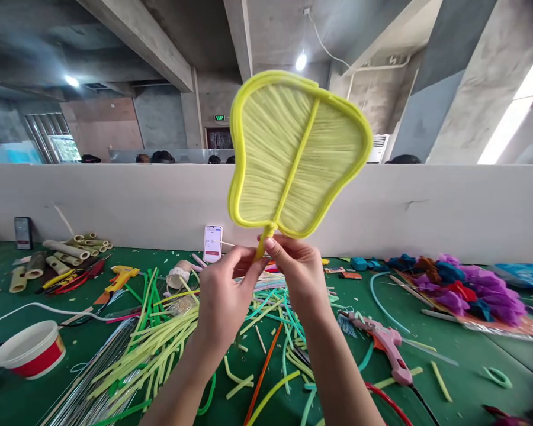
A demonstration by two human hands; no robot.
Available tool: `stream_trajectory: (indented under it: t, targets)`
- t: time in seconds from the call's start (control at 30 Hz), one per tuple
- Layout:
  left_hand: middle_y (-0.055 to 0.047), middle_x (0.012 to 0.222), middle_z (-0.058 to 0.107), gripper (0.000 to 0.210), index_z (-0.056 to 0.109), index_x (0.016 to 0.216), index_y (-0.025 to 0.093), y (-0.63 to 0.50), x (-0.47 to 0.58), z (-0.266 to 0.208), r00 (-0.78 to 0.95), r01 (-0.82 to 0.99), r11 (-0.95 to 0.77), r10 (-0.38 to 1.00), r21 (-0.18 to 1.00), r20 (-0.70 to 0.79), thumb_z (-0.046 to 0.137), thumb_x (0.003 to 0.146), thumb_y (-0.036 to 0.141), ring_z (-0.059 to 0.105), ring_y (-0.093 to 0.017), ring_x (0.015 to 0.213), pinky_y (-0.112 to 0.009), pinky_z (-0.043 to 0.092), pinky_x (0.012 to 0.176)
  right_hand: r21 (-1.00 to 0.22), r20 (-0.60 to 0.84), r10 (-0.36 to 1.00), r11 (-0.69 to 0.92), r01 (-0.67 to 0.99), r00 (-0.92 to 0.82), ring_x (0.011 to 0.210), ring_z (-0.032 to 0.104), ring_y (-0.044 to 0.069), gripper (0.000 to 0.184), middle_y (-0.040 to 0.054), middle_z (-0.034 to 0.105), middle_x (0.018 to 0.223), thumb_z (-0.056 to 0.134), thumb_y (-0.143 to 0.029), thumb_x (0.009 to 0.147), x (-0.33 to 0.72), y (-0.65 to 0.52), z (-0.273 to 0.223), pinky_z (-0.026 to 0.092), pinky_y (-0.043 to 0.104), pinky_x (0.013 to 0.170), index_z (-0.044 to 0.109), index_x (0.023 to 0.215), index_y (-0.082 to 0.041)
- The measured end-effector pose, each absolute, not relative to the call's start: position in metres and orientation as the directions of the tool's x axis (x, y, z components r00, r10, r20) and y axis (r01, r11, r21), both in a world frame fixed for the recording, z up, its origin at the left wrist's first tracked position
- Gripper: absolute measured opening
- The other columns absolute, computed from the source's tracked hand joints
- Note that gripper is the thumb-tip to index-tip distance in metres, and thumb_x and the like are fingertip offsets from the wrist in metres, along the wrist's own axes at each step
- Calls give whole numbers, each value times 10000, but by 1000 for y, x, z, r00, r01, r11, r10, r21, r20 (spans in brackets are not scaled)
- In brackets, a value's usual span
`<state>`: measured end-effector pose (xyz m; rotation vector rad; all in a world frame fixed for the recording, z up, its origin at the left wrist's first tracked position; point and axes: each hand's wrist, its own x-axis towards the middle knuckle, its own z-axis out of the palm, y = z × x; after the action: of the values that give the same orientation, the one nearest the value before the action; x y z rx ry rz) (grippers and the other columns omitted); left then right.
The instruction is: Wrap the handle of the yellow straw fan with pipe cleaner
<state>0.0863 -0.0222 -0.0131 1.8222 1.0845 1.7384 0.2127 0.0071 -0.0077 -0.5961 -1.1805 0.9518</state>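
Note:
A yellow hand fan (270, 154) stands up in front of me, tilted slightly to the right. Fuzzy pipe-cleaner stems form its rim and centre rib, with a paler, ribbed surface between. My left hand (231, 290) pinches the lower part of the short handle between thumb and fingers. Higher up, at the joint of handle and fan, my right hand (299, 266) is closed with its thumb on the handle. Below both hands lie loose pale-yellow pipe cleaners (155, 349) and teal ones (288, 316).
A pink glue gun (386, 343) lies to the right, near purple flower-like pieces (484, 290). On the left are a paper bowl (31, 349), a yellow glue gun (122, 278), pliers (71, 281) and bamboo tubes (66, 251). A lit phone (212, 243) leans against the white partition (115, 201).

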Motion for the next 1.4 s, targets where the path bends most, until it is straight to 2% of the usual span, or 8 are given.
stream_trajectory:
  t: [0.1,0.27,0.47,0.63,0.8,1.0,1.17,1.4]
  targets:
    - [-47,759,760,164,728,923,198,-22,87,-14,-27,253,-619,764,744,645,651,917,343,739,-191,710,-267,571,676,-810,499,858,511,-288,117,706,602,182,181,18,718,737,864,-385,698,212,10,-10,482,324,668,788,758,-232]
    - [-13,678,691,220,706,874,178,-18,78,-11,147,-146,-387,902,911,406,683,894,395,652,-115,547,-207,547,538,-815,562,825,565,-131,60,730,598,177,156,22,689,755,812,-393,773,224,12,-10,467,328,697,788,753,-240]
    - [-5,665,670,173,702,817,146,-18,74,-6,288,-402,-243,882,883,374,714,884,305,599,-64,493,-155,510,478,-747,647,761,645,-158,52,678,539,139,126,3,631,749,806,-358,791,228,8,-6,424,294,627,780,732,-250]
    - [-4,665,667,153,738,886,134,-10,68,-14,475,-523,-96,792,847,383,691,909,278,596,-45,480,-123,486,455,-845,512,842,456,-281,-172,526,388,79,228,-23,563,658,768,-444,824,228,2,-4,321,254,501,788,786,-220]
    - [-5,637,664,241,751,862,127,5,66,-25,650,-562,117,675,819,349,746,860,368,598,-48,455,-124,486,449,-856,444,839,294,-425,-315,459,462,86,278,-43,532,548,778,-471,805,218,-1,-7,370,236,445,761,806,-194]
    - [-17,824,741,252,728,979,177,-8,76,-16,276,-342,-266,888,901,367,791,815,359,724,-127,687,-220,602,692,-796,535,844,494,-350,-25,524,550,114,223,-22,623,597,792,-412,795,213,7,-9,466,249,502,761,758,-194]
    - [-26,753,745,254,730,983,176,-20,81,-14,31,-9,-480,876,877,480,730,861,399,716,-140,641,-216,602,630,-763,610,778,628,-150,153,671,594,153,214,9,691,685,814,-385,762,216,13,-10,475,285,647,738,715,-191]
    - [-18,723,720,183,734,880,150,-15,76,-9,233,-394,-234,910,889,343,760,844,327,691,-109,598,-203,600,602,-777,608,792,608,-164,56,674,575,138,172,18,691,752,811,-388,777,224,12,-10,454,279,621,788,741,-222]
